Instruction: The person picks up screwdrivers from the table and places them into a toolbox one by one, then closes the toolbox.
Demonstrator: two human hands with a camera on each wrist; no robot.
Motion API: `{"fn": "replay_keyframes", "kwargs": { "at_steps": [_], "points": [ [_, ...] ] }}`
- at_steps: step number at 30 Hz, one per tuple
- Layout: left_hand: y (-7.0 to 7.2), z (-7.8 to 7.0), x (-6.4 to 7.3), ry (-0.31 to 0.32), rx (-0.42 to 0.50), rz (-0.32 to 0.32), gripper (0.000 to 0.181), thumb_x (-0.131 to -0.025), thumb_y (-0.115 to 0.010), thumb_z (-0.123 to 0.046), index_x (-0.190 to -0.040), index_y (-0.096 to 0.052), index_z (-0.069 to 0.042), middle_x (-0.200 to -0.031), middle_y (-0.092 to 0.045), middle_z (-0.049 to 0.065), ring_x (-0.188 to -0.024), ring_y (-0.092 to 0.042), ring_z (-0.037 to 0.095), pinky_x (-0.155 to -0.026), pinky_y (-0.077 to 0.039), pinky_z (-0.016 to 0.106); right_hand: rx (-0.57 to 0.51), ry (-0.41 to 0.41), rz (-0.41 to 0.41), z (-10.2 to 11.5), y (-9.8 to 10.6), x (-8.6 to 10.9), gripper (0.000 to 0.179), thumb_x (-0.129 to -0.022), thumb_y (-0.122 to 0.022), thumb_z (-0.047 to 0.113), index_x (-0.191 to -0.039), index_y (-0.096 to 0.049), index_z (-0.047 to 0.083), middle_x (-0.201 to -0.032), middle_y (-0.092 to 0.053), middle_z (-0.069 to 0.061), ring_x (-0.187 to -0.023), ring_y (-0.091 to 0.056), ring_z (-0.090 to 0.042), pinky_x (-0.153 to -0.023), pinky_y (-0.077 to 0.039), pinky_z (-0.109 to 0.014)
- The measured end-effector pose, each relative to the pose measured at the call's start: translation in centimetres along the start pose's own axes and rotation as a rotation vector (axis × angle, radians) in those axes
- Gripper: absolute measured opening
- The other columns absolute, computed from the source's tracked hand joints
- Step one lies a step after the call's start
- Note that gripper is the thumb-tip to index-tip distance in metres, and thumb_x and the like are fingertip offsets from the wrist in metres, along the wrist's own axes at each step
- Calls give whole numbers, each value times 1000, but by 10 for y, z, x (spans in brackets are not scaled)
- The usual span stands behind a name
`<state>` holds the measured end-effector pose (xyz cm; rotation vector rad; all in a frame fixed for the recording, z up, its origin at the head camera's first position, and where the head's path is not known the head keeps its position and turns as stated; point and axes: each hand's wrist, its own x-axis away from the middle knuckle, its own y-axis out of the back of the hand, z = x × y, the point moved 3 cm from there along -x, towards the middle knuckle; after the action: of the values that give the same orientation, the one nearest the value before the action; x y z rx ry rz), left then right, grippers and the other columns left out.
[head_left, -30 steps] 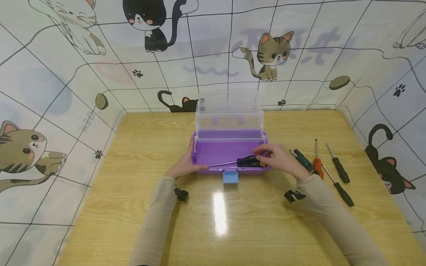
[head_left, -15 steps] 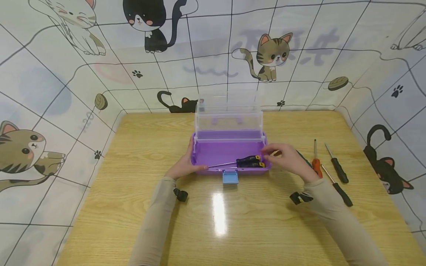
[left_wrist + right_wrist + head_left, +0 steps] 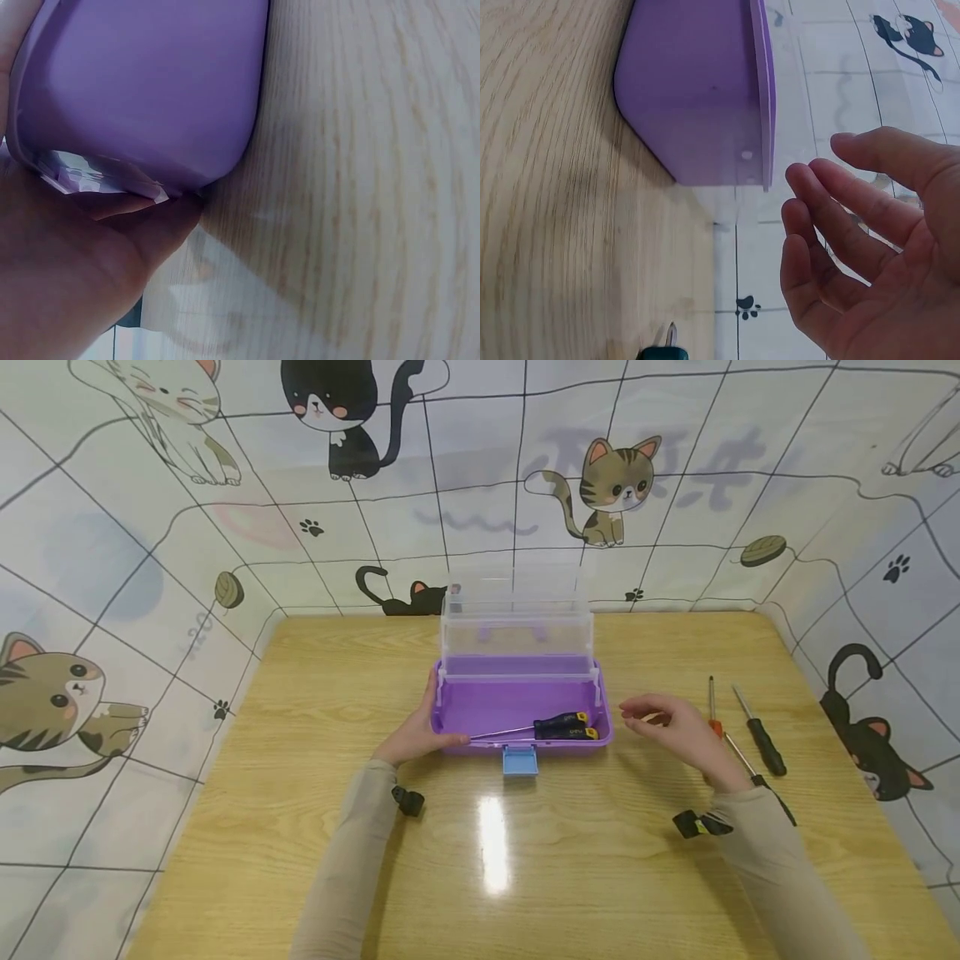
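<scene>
A purple toolbox (image 3: 487, 702) stands on the table with its transparent lid (image 3: 517, 639) raised and its blue latch (image 3: 520, 762) hanging down in front. My left hand (image 3: 411, 737) holds its left end, thumb on the front rim and fingers around the side; the left wrist view has the fingers at the box's corner. Inside, along the front right, lie two black-handled screwdrivers (image 3: 562, 721) with yellow-marked ends. My right hand (image 3: 678, 731) is in the air just right of the box, fingers loosely bent and holding nothing. The right wrist view shows a gap between fingertips and box.
Right of the box lie a red-handled screwdriver (image 3: 716, 727), partly covered by my right hand, and a black-handled screwdriver (image 3: 765, 745). Another screwdriver (image 3: 738, 754) is partly behind my sleeve. A green-handled tool (image 3: 664, 352) shows in the right wrist view. Cat-printed walls (image 3: 480, 485) enclose the table.
My right hand has left the screwdrivers in the box and moved right, out past the box's right end. My left hand stays on the box.
</scene>
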<state>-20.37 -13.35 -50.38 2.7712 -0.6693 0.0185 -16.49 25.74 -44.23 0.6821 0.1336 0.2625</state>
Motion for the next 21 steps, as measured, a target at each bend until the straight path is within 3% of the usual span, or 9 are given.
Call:
{"fn": "replay_keyframes", "kwargs": {
  "at_steps": [4, 10, 21],
  "points": [
    [0, -1, 0, -10, -5, 5, 132, -74, -84, -18, -147, 23, -43, -160, 15, 1, -145, -3, 29, -114, -11, 50, -1, -34, -40, -8, 8, 12, 28, -94, -65, 20, -117, -67, 3, -109, -69, -13, -93, -61, -11, -75, -50, -22],
    [0, 0, 0, -2, -1, -1, 132, -74, -85, -17, -147, 22, -45, -160, 13, 2, -144, -5, 29, -113, -13, 49, 4, -30, -94, -24, 19, 28, 29, -94, -65, 15, -118, -66, -1, -111, -67, -17, -92, -56, 4, -74, -47, -13],
    [0, -1, 2, 8, 22, 4, 132, -75, -84, -14, -147, 22, -44, -159, 14, 1, -144, -6, 29, -113, -14, 49, 74, -136, -197, -46, 35, 62, 32, -96, -63, 21, -120, -65, -1, -114, -64, -22, -89, -48, 13, -72, -44, -11]
  ]
}}
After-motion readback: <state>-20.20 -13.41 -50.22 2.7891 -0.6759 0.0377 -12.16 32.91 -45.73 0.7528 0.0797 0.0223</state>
